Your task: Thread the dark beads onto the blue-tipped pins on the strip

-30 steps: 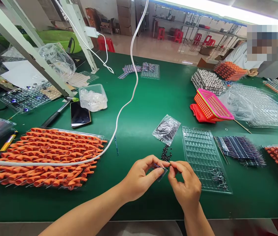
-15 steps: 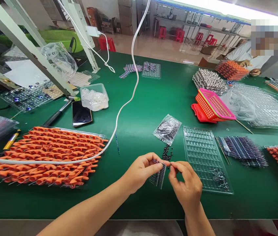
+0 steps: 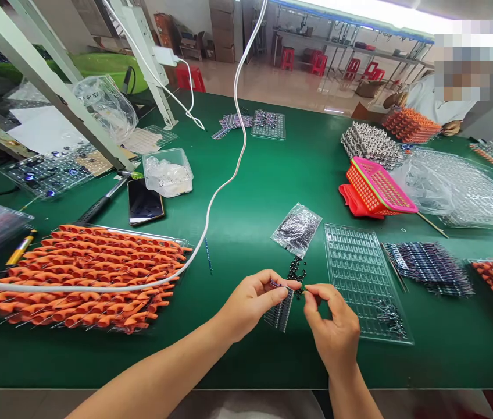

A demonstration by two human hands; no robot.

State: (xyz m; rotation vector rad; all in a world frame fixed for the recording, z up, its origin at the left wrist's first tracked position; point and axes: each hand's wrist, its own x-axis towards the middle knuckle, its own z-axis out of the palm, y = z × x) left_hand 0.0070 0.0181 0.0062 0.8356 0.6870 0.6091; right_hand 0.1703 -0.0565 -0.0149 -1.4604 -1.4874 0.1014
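Observation:
My left hand (image 3: 253,305) is closed on a strip of thin dark parts (image 3: 279,313), pinched between thumb and forefinger. The strip hangs tilted, with a comb-like row of thin parts below my fingers. Just right of it, the thumb and forefinger of my right hand (image 3: 336,326) are pinched together. Whatever lies between those tips is too small to make out. Behind the fingertips is a loose heap of small black beads (image 3: 295,269), which spills from the mouth of a clear plastic bag (image 3: 297,228) of the same dark beads.
To my right lie a clear ribbed tray (image 3: 360,279), tweezers (image 3: 395,267) and a pile of dark strips (image 3: 432,267). Orange parts (image 3: 85,273) fill a tray on my left. A white cable (image 3: 206,224) crosses the table. A pink basket (image 3: 381,189) and a co-worker are farther right.
My right fingertips have drawn slightly right, away from the strip. My left hand has barely moved. The co-worker at the far right has shifted an arm.

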